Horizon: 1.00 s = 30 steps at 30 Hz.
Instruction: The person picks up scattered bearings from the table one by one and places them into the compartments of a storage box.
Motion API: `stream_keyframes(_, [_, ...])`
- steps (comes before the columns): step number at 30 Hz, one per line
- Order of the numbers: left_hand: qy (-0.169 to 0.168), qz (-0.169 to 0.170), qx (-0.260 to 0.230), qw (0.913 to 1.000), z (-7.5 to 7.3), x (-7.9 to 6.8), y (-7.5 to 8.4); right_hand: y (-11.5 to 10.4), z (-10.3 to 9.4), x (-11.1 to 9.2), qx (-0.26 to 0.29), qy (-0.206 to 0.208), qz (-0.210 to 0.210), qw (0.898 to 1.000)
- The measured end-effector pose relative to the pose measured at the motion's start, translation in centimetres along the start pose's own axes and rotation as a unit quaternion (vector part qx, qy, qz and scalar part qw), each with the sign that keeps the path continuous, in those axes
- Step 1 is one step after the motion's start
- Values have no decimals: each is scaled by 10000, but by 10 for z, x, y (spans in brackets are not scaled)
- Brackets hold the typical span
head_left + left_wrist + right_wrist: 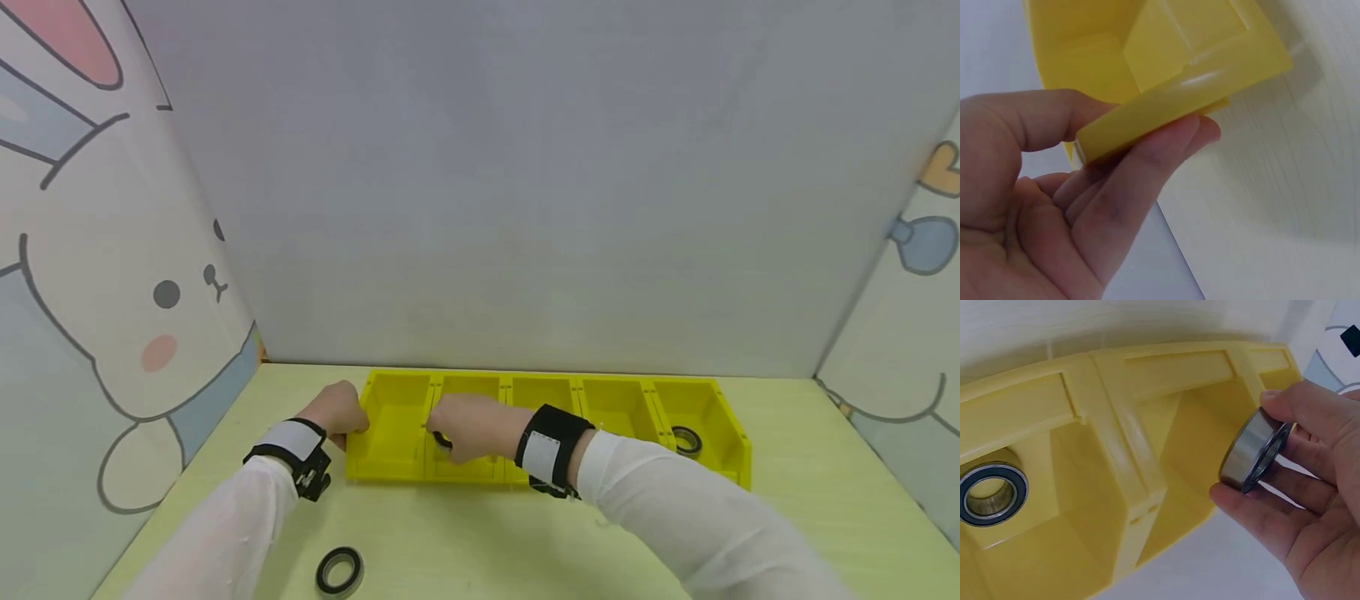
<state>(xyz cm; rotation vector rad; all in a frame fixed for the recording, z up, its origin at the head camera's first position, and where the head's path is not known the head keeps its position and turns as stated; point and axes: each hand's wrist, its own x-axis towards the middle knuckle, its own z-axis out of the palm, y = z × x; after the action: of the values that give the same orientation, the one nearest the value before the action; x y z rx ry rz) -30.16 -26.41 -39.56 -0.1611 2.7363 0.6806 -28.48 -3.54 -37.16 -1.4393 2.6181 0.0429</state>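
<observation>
A yellow bin row (388,479) with several compartments stands against the back wall. At its left end my left hand (335,410) pinches the bin's outer wall (1166,106), thumb on the inner side and fingers outside. My right hand (471,425) holds a ball bearing (1250,450) between thumb and fingers, tilted, above the second compartment from the left. Another bearing (992,494) sits in a compartment in the right wrist view. One bearing (686,442) lies in the rightmost compartment. My right hand and forearm hide parts of the middle compartments.
A loose bearing (339,572) lies on the pale table (480,542) near the front, left of the middle. A grey panel (525,183) closes off the back. Side walls with cartoon drawings (167,293) flank the table.
</observation>
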Motion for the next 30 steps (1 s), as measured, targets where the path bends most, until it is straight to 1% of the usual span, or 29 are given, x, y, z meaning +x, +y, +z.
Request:
stream_keyframes(4, [12,27,-14,10000,0,-2,1,13,16,6,62,180,406,9990])
stream_keyframes(9, [15,32,33,10000,-2,-3,0,22,34,14,168,367,509,9979])
stream_keyframes(11, [3,22,35,10000,-2,-3,0,24,41,18,142,355,551,9977])
stream_keyframes(16, [19,62,15,10000,-2,-2,-1,27,56,25,-34,309,821,9961])
stream_keyframes(22, [21,22,-49,10000,-2,-1,0,29,62,29,-96,325,1063,9938])
stream_keyframes(30, [43,-6,-64,10000,0,-1,-1,27,63,31,-248,444,1168,9918])
